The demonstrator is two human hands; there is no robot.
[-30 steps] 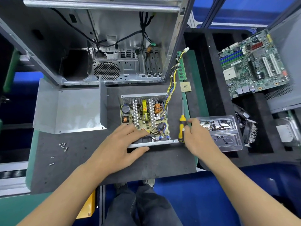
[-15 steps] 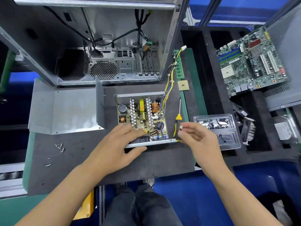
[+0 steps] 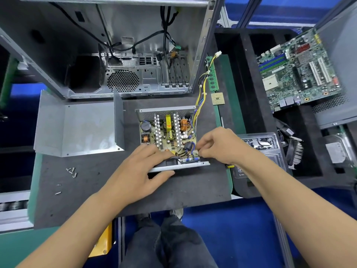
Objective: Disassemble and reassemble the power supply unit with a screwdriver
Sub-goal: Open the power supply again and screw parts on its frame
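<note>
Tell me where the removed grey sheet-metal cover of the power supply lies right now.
In the head view the grey sheet-metal cover lies on the dark foam mat, left of the open power supply unit and just in front of the empty computer case.

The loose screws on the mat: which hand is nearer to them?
Left. The left hand rests on the power supply's near edge, right of the loose screws. The right hand is farther right, at the supply's right corner.
</note>
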